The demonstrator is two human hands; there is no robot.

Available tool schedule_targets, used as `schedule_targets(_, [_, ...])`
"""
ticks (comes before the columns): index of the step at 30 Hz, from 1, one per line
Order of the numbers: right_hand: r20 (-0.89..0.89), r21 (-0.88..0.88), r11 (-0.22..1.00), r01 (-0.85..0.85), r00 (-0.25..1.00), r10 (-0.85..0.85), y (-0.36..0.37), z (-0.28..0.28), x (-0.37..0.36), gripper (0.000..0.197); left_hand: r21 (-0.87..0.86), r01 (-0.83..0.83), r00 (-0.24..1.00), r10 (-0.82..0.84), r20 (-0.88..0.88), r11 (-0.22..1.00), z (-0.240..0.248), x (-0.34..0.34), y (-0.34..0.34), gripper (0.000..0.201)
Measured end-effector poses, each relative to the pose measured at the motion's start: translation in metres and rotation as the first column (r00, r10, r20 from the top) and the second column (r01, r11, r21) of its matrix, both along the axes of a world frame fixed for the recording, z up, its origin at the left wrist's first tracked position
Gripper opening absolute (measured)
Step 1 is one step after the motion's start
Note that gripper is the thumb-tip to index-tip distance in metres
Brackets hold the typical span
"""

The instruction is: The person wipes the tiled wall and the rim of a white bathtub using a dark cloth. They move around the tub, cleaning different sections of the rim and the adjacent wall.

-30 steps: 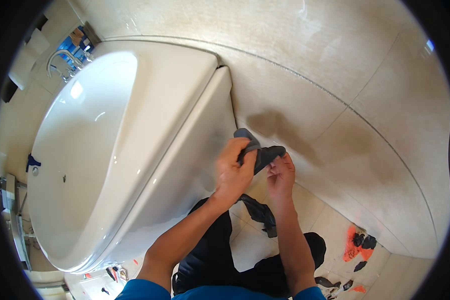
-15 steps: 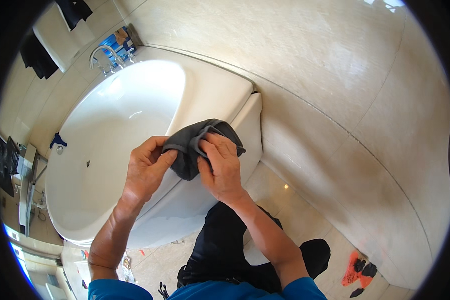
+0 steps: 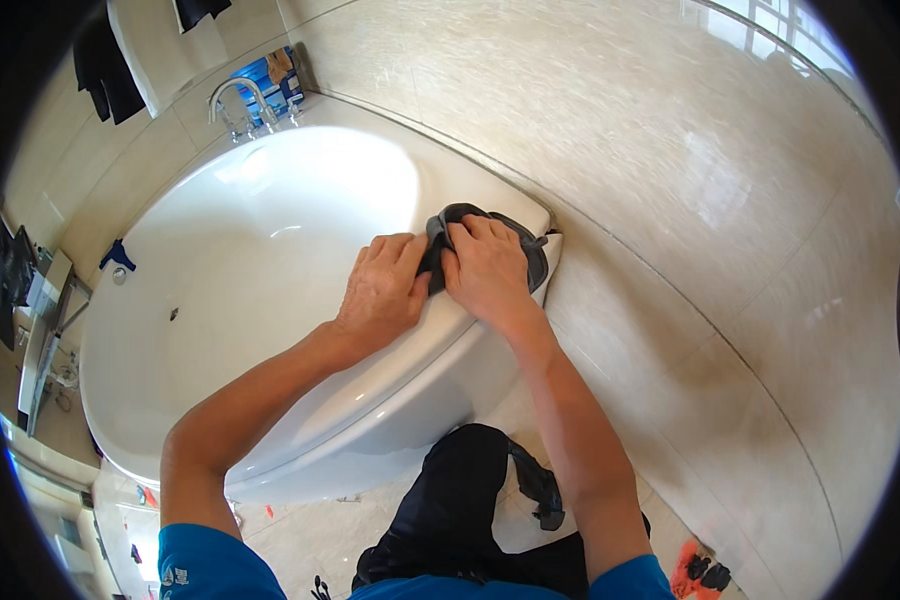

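Note:
A dark grey cloth garment (image 3: pixel 538 262) with a bound edge lies bunched on the right-hand corner of the bathtub's rim. My right hand (image 3: pixel 490 268) rests on top of it, the fingertips tucked into its folds. At the cloth's left edge, my left hand (image 3: pixel 382 288) pinches the fabric between thumb and fingers. Part of the garment is hidden beneath both hands. The white bathtub (image 3: pixel 220 270) curves away to the left of my hands.
A chrome faucet (image 3: pixel 235 95) and a blue package (image 3: pixel 275 85) stand at the tub's far end. A small dark blue cloth (image 3: pixel 118 254) hangs on the left rim. Tiled wall (image 3: pixel 670 240) rises to the right. Orange and black scraps (image 3: pixel 700 575) lie on the floor.
Both hands have carried the grey garment right and away from me, down onto the rim's corner. It was held up and partly opened before; now it is pressed against the tub.

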State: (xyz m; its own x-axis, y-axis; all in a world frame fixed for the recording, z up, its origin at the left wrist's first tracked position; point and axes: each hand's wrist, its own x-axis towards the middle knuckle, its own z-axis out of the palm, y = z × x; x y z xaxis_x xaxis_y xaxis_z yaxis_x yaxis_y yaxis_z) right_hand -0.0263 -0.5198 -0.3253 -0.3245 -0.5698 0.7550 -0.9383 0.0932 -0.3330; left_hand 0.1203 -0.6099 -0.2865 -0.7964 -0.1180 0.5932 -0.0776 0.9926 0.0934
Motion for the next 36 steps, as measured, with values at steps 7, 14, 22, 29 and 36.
schedule_targets(7, [-0.115, 0.043, 0.997, -0.062, 0.991, 0.066, 0.008, -0.003, 0.004, 0.025, 0.048, 0.140, 0.987, -0.143, 0.077, 0.989, -0.006, 0.018, -0.019, 0.045])
schedule_targets(14, [0.018, 0.426, 0.904, -0.037, 0.999, 0.032, -0.049, 0.024, -0.041, 0.030, 0.020, 0.098, 0.995, -0.099, 0.031, 0.995, -0.002, 0.015, -0.009, 0.054])
schedule_targets(22, [-0.101, 0.261, 0.962, -0.085, 0.988, 0.115, -0.017, 0.009, -0.008, 0.026, 0.084, 0.143, 0.989, -0.146, 0.038, 0.986, -0.006, 0.021, -0.013, 0.035])
schedule_targets(29, [-0.043, 0.346, 0.930, -0.127, 0.988, 0.151, -0.042, 0.014, -0.039, 0.032, 0.100, 0.157, 0.988, -0.157, -0.004, 0.983, -0.006, 0.017, -0.011, 0.028])
schedule_targets(36, [0.041, 0.458, 0.888, -0.046, 0.999, 0.030, -0.093, 0.019, -0.085, 0.036, 0.083, 0.204, 0.979, -0.204, -0.012, 0.975, -0.014, 0.013, -0.012, 0.026])
